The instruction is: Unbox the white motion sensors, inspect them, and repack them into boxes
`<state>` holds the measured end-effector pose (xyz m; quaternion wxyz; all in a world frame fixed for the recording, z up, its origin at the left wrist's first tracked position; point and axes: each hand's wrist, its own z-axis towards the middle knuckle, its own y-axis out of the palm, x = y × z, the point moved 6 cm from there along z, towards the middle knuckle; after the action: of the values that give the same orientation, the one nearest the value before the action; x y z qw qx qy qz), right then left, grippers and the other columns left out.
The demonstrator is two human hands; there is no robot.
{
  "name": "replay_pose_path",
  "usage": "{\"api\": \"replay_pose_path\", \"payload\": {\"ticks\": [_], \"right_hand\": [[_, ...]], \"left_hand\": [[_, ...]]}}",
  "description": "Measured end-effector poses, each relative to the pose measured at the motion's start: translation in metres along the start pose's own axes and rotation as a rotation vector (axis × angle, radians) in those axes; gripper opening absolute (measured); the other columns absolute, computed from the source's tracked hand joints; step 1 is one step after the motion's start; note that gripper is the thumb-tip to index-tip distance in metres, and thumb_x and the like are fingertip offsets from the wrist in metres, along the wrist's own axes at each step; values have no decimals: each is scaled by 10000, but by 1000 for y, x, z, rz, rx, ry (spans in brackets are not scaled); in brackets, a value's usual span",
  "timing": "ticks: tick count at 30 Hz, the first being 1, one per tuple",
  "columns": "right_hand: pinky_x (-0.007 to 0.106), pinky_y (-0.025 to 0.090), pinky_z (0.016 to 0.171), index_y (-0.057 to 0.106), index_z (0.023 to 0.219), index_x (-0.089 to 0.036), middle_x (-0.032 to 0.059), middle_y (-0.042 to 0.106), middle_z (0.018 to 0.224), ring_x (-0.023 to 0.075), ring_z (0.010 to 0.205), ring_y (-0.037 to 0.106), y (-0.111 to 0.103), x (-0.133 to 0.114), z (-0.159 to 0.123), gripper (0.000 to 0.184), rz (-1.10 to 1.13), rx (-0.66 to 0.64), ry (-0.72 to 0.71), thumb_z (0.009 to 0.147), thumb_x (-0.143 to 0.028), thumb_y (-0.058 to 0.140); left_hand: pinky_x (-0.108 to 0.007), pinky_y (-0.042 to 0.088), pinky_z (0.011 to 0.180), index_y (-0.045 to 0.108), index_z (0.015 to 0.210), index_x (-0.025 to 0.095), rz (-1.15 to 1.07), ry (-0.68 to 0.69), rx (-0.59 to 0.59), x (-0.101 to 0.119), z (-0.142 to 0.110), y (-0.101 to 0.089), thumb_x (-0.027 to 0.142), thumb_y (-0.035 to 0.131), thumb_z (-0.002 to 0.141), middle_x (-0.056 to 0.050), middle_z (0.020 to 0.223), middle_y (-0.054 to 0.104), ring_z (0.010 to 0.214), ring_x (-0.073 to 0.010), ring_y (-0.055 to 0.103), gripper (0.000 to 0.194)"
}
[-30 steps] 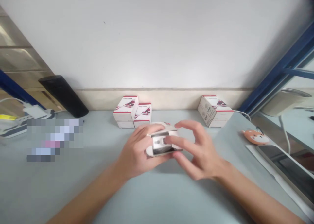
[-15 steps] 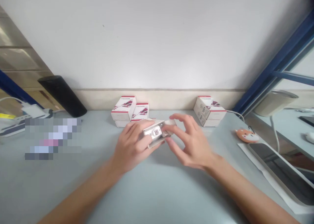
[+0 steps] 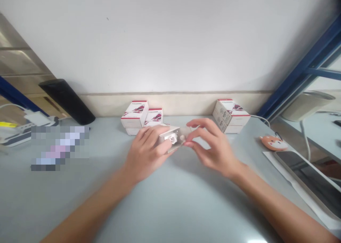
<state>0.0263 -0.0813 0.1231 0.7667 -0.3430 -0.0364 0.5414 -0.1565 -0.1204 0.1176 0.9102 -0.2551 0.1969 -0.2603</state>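
My left hand (image 3: 149,152) is wrapped around a small white cardboard box (image 3: 172,150), tilted, with its open end towards the right. Inside the box sits a shiny silver-white part (image 3: 171,139), partly covered by my left thumb. At that open end, my right hand (image 3: 210,145) has its thumb and index finger pressed together, with the other fingers curled above. A pale flap (image 3: 184,131) stands beside those fingertips. What the pinch holds is too blurred to make out.
White-and-red boxes stand by the wall at left (image 3: 134,114) and right (image 3: 231,117). A black cylinder (image 3: 68,101) and power strip (image 3: 29,129) are far left. At right lie an orange animal-face pouch (image 3: 274,143) and a phone (image 3: 306,182) on white paper.
My right fingers have drawn in from a looser spread to a pinch at the box's open end. The box has shifted slightly right and up in view, still in my left hand.
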Motion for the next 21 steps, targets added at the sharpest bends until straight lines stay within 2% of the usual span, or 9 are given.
{"api": "replay_pose_path", "payload": {"ticks": [3,5,6,8,11,14,17,19,21], "right_hand": [[402,530,903,635,952,-249,76,697,1068,233,1011,672,-16,21,2,71,-36,165,123,1020,-249,618],[378,511,847,643,943,-246,52,711,986,224,935,664,-16,43,-2,100,-113,179,267,1026,-280,599],[366,499,815,659,945,-243,50,718,987,225,915,660,-12,54,-6,100,-170,150,332,1014,-302,617],[350,464,762,691,930,-239,47,730,975,230,880,656,7,71,-15,110,-263,-19,408,985,-321,644],[323,428,715,727,967,-221,56,740,951,213,829,656,36,86,-30,149,-288,-245,497,978,-239,579],[312,412,689,749,994,-207,70,737,933,206,804,655,49,86,-35,188,-278,-315,546,972,-227,563],[315,430,684,749,1037,-224,56,737,955,194,768,649,39,79,-31,218,-229,-191,596,1001,-273,539],[323,466,691,735,1060,-232,47,723,955,182,739,634,22,67,-24,227,-166,5,569,1019,-308,525],[340,502,707,717,1069,-237,47,693,919,183,729,614,3,46,-17,216,-121,213,443,1025,-314,520]], "left_hand": [[-378,522,922,613,1058,254,-14,-9,2,0,-1,1,256,788,919,-75,1166,755,1056,-220,741,223],[-390,524,939,611,1038,250,-33,-2,-7,2,-2,3,220,789,908,-81,1186,748,1080,-228,736,222],[-396,529,946,608,1029,247,-50,-5,-14,2,-2,4,199,786,903,-83,1193,746,1091,-233,733,224],[-409,547,954,604,1037,246,-109,-44,-29,0,-2,6,165,778,896,-82,1209,739,1113,-241,725,238],[-439,577,983,598,1091,253,-247,-129,-57,-5,-3,11,168,781,899,-91,1253,715,1174,-254,707,277],[-481,573,1062,558,1077,257,-380,-211,-62,-9,-7,15,173,775,910,-111,1359,649,1322,-276,645,287],[-553,526,1139,498,1171,276,-465,-247,-41,-9,-9,17,108,743,905,-135,1479,546,1510,-325,478,399],[-626,481,1165,441,1295,294,-477,-217,-41,-6,-9,16,60,725,880,-159,1530,492,1581,-365,359,555],[-701,409,1195,388,1358,299,-469,-188,-49,-3,-7,14,18,702,855,-178,1560,470,1602,-385,306,656]]}}
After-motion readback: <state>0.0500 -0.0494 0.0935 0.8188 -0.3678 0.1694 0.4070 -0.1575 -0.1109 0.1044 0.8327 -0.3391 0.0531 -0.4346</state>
